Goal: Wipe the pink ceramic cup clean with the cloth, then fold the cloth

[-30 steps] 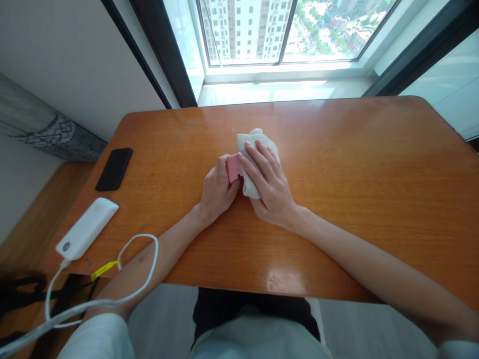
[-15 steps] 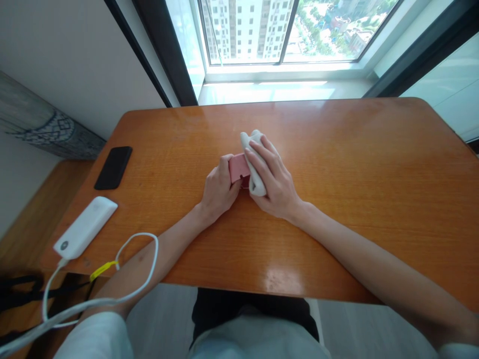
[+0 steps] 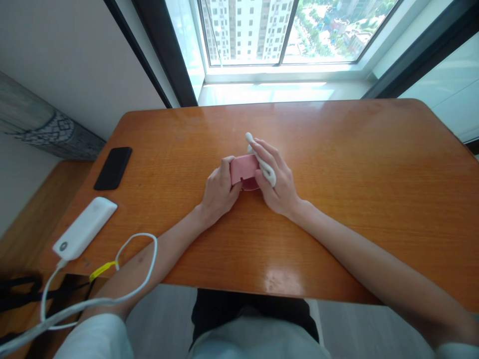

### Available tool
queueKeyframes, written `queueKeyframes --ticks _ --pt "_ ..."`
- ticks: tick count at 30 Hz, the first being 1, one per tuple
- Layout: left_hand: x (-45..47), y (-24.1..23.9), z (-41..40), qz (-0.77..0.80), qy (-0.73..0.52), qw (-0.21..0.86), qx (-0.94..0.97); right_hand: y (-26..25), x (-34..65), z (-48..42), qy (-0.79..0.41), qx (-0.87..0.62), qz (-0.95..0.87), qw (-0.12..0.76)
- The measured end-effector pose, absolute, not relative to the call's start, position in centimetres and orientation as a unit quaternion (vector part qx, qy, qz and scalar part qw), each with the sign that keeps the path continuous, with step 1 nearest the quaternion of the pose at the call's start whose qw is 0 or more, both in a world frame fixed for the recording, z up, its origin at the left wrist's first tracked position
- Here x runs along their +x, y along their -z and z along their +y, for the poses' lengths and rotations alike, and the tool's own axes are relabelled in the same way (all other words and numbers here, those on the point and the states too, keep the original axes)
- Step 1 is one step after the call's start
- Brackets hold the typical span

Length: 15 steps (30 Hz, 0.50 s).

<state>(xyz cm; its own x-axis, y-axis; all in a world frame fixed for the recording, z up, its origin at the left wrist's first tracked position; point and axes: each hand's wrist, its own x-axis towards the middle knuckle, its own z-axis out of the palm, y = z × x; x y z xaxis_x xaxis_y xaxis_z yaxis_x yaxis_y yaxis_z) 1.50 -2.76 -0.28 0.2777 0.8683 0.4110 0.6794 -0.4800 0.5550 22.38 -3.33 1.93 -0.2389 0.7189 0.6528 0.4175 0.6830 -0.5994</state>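
A small pink object [image 3: 244, 167], box-like with a little dark notch along its near edge, is at the middle of the wooden table. Around its left end my left hand [image 3: 220, 187] is closed, thumb on the near side. My right hand [image 3: 279, 182] holds a folded white cloth [image 3: 267, 171] against the right end of the pink object. The cloth lies between my fingers and thumb, and its upper tip sticks out past the fingers. What kind of thing the pink object is, I cannot tell.
On the left of the table [image 3: 359, 199] lie a black phone [image 3: 113, 168] and a white power bank [image 3: 85, 228]. From the power bank a white cable [image 3: 155, 254] with a yellow tag [image 3: 102, 269] loops over my left forearm. A window [image 3: 280, 35] is beyond the far edge.
My right hand has shifted slightly right and turned, taking the cloth with it. More of the pink object's right side shows. My left hand has hardly moved.
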Motion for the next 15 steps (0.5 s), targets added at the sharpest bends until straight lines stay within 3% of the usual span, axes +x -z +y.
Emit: queueKeyframes --ticks 4,10,15 --pt "1.4 0.9 -2.6 0.469 -0.341 0.116 0.806 -2.5 22.1 -4.0 -0.041 -0.303 -0.857 0.415" --pt "1.7 0.3 -2.7 0.486 -0.354 0.121 0.790 -1.6 23.0 -3.4 -0.120 -0.361 -0.773 0.507" --pt "1.5 0.5 -2.7 0.468 -0.368 0.132 0.792 -1.8 22.2 -4.1 -0.033 -0.349 -0.819 0.454"
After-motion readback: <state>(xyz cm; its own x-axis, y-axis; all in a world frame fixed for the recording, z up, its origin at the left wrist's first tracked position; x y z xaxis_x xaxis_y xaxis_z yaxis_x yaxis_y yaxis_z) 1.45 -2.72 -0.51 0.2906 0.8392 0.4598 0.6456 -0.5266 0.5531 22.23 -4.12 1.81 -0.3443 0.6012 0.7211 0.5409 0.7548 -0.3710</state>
